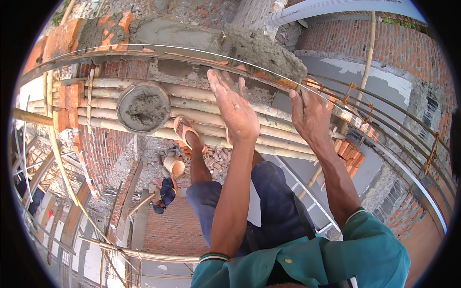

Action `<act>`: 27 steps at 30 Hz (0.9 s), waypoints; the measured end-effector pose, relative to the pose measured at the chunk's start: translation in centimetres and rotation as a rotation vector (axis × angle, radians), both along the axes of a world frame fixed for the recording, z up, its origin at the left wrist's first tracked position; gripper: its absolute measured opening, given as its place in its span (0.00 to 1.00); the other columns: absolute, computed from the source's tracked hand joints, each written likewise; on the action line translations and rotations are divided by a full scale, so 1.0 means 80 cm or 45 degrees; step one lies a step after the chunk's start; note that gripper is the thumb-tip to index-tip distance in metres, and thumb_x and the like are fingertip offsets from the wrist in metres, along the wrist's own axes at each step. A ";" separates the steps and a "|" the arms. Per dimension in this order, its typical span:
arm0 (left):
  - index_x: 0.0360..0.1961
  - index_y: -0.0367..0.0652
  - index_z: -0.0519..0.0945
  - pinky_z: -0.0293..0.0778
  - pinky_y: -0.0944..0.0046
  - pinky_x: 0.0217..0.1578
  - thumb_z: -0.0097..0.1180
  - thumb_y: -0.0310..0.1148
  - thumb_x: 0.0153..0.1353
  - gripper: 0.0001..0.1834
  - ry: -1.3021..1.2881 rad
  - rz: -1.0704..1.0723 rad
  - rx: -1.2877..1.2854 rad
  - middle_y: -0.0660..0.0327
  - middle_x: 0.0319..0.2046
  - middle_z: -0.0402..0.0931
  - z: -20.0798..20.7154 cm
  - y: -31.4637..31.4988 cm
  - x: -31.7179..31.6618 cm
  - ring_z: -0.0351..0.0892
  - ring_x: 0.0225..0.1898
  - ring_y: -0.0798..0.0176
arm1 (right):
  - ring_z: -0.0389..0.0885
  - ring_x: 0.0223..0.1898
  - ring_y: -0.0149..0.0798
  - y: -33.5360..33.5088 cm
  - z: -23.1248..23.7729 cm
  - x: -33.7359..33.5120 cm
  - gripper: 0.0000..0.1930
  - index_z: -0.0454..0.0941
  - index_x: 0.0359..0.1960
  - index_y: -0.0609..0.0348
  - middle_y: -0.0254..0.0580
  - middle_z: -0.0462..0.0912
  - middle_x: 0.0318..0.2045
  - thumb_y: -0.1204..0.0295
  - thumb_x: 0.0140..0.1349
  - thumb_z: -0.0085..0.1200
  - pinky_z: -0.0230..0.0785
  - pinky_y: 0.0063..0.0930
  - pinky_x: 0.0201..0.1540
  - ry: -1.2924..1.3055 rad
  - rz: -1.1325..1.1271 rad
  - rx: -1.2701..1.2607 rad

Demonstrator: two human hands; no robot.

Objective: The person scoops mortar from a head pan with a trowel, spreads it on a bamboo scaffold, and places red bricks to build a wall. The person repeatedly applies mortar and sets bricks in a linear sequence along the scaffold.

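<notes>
My left hand [234, 106] reaches out with straight fingers at the near side of the wall top, holding nothing. To its right my right hand [313, 115] is at the mortar's right end, by the white string line [201, 54]. Its thumb points up and its fingers look bent; what lies between them is too small and partly hidden to name. Wet grey mortar [177, 37] covers the top of the brick course [62, 41], thickest at the right. A round pan of mortar [143, 108] rests on the bamboo poles to the left of my hands.
My sandalled foot [186, 130] stands on the bamboo scaffold [278, 126], high above rubble. Below, a person [165, 194] holds a bucket [174, 165]. Bricks are stacked at the left [70, 108] and right [349, 156]. Tied rods [403, 115] run along the right; a white pipe [345, 6] crosses above.
</notes>
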State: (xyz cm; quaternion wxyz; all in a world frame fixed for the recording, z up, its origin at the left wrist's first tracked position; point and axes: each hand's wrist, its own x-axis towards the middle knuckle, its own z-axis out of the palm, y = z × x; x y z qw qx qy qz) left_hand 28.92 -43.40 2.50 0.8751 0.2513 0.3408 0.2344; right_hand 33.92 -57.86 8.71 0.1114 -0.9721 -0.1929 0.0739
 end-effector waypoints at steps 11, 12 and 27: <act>0.84 0.47 0.40 0.43 0.45 0.79 0.38 0.62 0.78 0.46 0.104 -0.147 -0.015 0.59 0.84 0.36 -0.004 0.005 -0.025 0.38 0.83 0.58 | 0.81 0.30 0.52 -0.046 -0.017 -0.041 0.15 0.81 0.47 0.66 0.52 0.82 0.31 0.65 0.71 0.61 0.74 0.44 0.34 -0.239 -0.074 0.107; 0.84 0.48 0.39 0.42 0.44 0.80 0.37 0.60 0.80 0.44 0.096 -0.179 -0.065 0.58 0.84 0.35 -0.001 0.009 -0.050 0.39 0.83 0.54 | 0.81 0.31 0.49 -0.046 -0.005 -0.053 0.16 0.81 0.46 0.66 0.50 0.81 0.31 0.62 0.73 0.58 0.74 0.43 0.35 0.019 -0.237 0.195; 0.83 0.64 0.48 0.55 0.13 0.68 0.34 0.71 0.75 0.43 0.254 -0.275 -1.037 0.53 0.81 0.48 0.057 0.039 -0.412 0.50 0.81 0.42 | 0.74 0.23 0.27 0.115 0.014 -0.124 0.18 0.78 0.41 0.62 0.35 0.76 0.26 0.57 0.77 0.55 0.70 0.26 0.25 1.140 -1.175 1.476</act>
